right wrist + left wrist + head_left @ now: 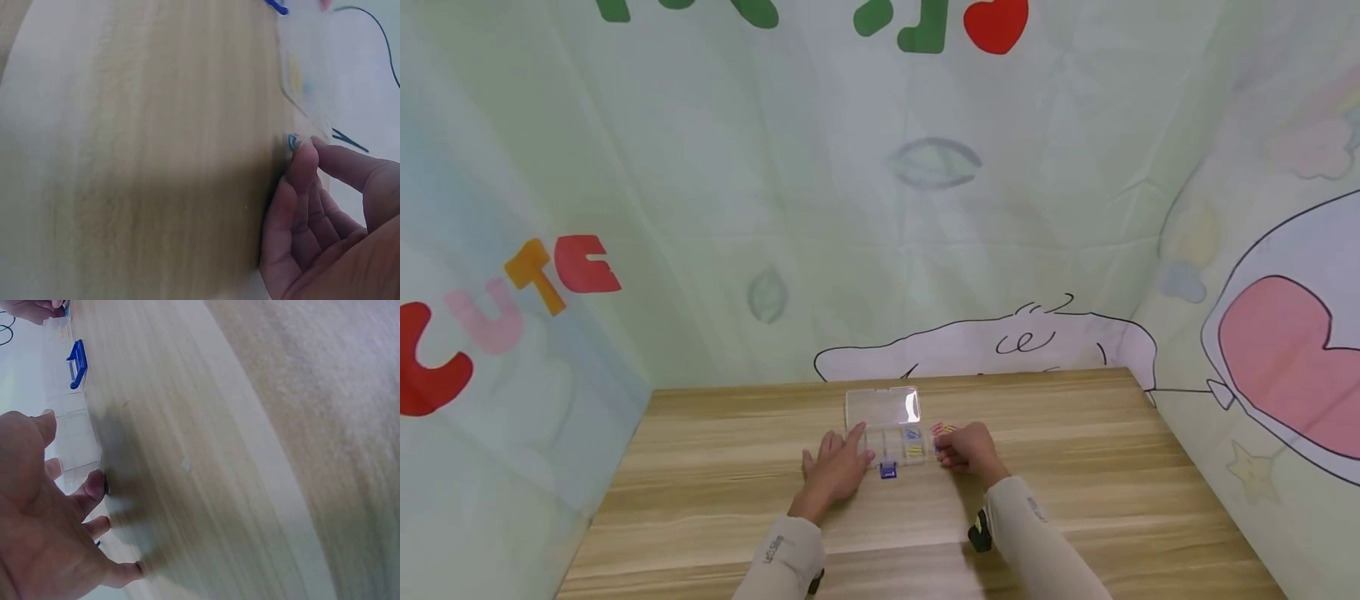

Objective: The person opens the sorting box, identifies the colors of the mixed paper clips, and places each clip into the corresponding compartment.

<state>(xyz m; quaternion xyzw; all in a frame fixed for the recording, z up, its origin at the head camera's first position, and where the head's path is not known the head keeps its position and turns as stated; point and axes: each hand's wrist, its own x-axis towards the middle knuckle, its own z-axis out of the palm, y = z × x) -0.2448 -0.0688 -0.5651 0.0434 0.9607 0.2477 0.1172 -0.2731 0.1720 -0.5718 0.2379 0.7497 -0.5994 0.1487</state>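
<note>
A clear plastic compartment box (884,447) lies on the wooden table with its clear lid (883,407) folded back and a blue latch (888,470) at its front. Blue clips (912,434) and yellow clips (914,451) fill two right-hand compartments. My left hand (838,465) rests at the left end of the box, fingers spread. To the right of the box, my right hand (967,450) pinches a small blue paper clip (292,142) between thumb and forefinger. Beside its fingertips lie loose pink and yellow clips (938,429), partly hidden by the hand.
The wooden table (722,517) reaches back to a printed cloth wall (820,250). More cloth hangs along the left and right sides. A pale strip (262,425) runs across the tabletop in the left wrist view.
</note>
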